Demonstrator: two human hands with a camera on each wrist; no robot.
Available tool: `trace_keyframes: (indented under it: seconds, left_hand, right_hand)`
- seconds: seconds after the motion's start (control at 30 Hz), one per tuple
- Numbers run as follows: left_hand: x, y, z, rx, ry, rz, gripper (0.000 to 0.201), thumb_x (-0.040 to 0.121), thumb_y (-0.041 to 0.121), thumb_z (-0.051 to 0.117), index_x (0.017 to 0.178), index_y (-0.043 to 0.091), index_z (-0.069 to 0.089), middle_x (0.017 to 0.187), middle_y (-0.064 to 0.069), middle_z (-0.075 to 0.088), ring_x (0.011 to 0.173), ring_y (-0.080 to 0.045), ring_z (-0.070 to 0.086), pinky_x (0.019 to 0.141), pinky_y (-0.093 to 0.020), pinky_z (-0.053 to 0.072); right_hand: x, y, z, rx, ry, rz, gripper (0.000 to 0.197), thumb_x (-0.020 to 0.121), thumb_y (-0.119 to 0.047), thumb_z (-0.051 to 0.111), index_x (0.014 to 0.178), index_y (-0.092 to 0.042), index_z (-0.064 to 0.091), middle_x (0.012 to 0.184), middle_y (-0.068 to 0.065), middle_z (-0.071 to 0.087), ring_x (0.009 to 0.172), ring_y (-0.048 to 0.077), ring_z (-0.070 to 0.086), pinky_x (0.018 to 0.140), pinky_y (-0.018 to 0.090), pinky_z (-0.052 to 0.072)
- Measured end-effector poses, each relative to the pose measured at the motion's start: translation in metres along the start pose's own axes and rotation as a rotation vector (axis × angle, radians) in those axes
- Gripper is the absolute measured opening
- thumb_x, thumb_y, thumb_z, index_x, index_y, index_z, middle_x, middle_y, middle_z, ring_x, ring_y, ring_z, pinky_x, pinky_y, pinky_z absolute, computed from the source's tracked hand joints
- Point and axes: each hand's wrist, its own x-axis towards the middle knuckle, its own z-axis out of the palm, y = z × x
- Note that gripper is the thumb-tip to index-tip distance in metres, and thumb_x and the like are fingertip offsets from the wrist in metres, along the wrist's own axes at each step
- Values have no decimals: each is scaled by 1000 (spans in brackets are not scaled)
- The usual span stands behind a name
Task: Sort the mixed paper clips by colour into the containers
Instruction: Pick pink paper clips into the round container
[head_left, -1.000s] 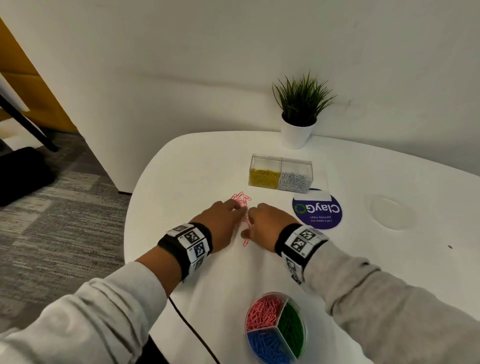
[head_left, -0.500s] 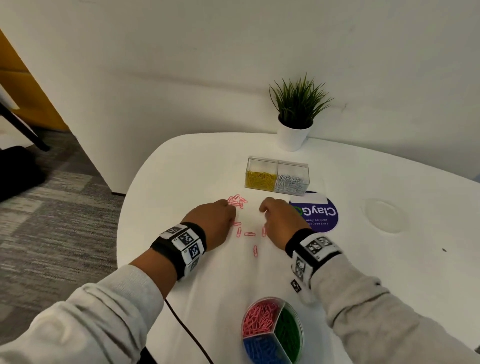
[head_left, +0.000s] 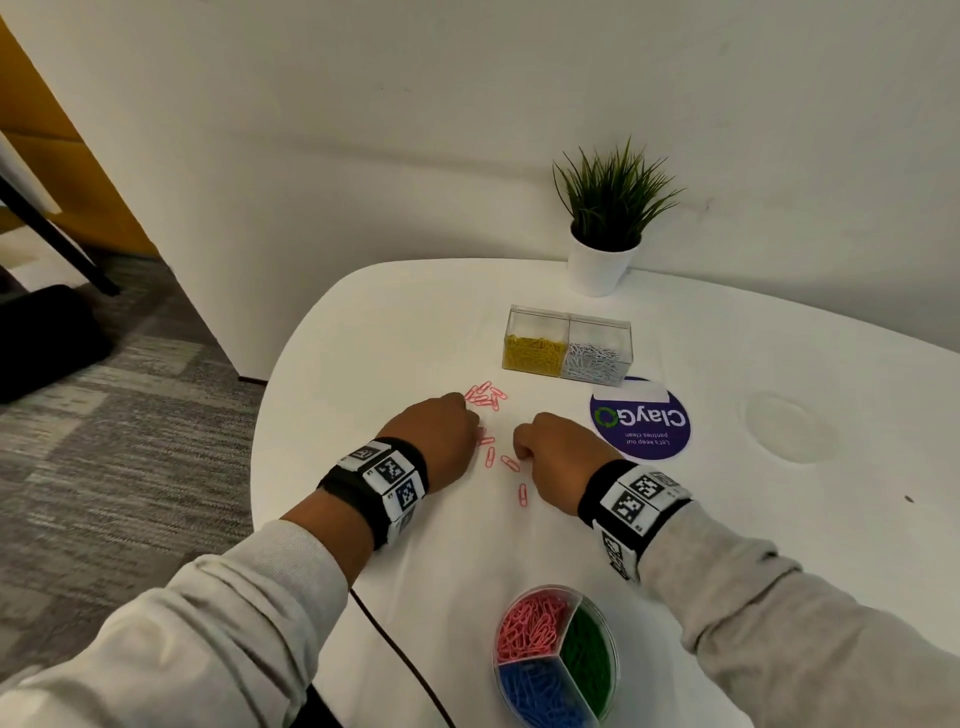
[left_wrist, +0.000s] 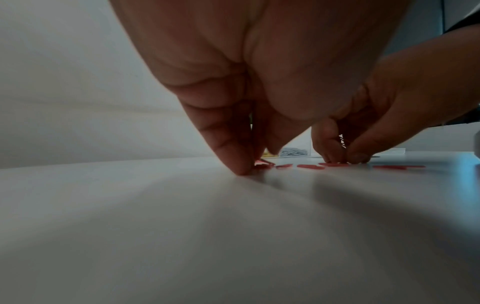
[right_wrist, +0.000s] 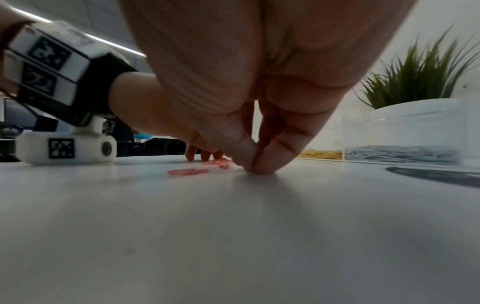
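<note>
Hands have split apart since a second ago: they were knuckle to knuckle over one pink heap, now there's a gap between them with loose clips exposed in it. Left hand (head_left: 435, 439) is curled, fingertips (left_wrist: 240, 168) down on the table (head_left: 779, 545) at the near edge of the small pink cluster (head_left: 485, 396); can't tell whether it actually has a clip pinched. Right hand (head_left: 553, 448) is curled too, thumb and forefinger pressed tip to tip on the surface in the right wrist view; whether a clip is trapped between them is hidden. Four or five stray pink clips (head_left: 510, 463) lie flat between the hands, one (head_left: 522, 494) a bit nearer the person. Progress looks late-stage: yellow clips (head_left: 534, 353) and silver clips (head_left: 593, 359) already sit in the two halves of the clear box (head_left: 568, 318), and the round divided tray (head_left: 608, 631) near the person holds pink, green and blue in separate sections. Only pink is left loose on the table, so the remainder is gathering these and dropping them in the tray's pink section (head_left: 531, 623). Potted plant (head_left: 605, 218) and purple sticker (head_left: 641, 423) are well out of the way.
</note>
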Motion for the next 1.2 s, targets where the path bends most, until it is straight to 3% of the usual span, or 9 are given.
trace_keyframes:
  seconds: [0.13,0.27,0.53,0.67,0.8,0.9,1.0,1.1,1.2]
  left_hand:
    - [-1,14,0,32,-38,77,39,99,49,42,114,21,64,111,-4,51,99,-24,56,79,-35,47]
    - [0,18,1,73,-17,102,24,99,29,47,114,21,65,111,-4,53,100,-27,60,79,-37,50]
    - [-12,4,-4,111,37,-17,24,97,28,42,110,15,58,109,-7,59,100,-28,60,73,-31,40]
    - [-22,-1,-7,71,28,-78,22,95,28,45,109,18,60,110,-6,61,102,-28,60,77,-31,42]
    - [-42,-8,-10,-63,9,-133,18,88,29,51,99,24,65,100,3,65,93,-21,59,76,-28,45]
    - [-63,-2,-15,-248,57,-123,11,82,30,61,89,26,68,85,11,66,82,-13,59,73,-25,48]
    - [-85,19,-25,-421,99,-53,5,82,32,70,83,27,70,77,13,68,73,-4,61,70,-23,51]
    - [-105,40,-33,-553,123,20,9,82,34,74,75,32,69,71,15,68,68,-2,61,65,-18,50]
    - [-126,61,-32,-617,99,71,6,81,30,74,77,30,70,72,15,69,68,0,62,66,-19,52]
  right_hand:
    - [7,-1,-10,147,22,74,26,85,-2,53,104,-20,52,101,1,56,91,21,54,77,29,43]
    - [9,-12,-11,166,13,63,17,91,-15,56,107,-17,60,108,4,60,99,23,57,82,28,43]
    - [8,-27,-5,-83,-40,-71,20,87,-3,54,104,-12,56,103,12,58,92,31,58,72,32,43]
    - [-1,-8,-15,124,-99,45,19,79,-6,61,93,-19,57,98,-1,61,90,22,57,72,28,45]
    - [-43,-12,-37,334,-18,-25,17,77,-8,61,84,-24,60,81,-11,62,77,10,59,70,24,49]
    - [-88,-33,-42,315,-97,-208,18,80,-8,60,87,-24,61,84,-11,63,74,6,57,67,17,47]
    - [-118,-47,-33,204,-137,-358,16,84,-9,60,93,-22,65,90,-9,64,79,6,56,73,23,48]
    - [-131,-45,-23,161,-76,-348,17,91,-17,59,104,-24,68,101,-8,70,88,10,61,79,26,49]
    - [-139,-35,-18,315,27,-240,16,91,-21,65,104,-29,70,103,-12,73,90,1,65,83,18,50]
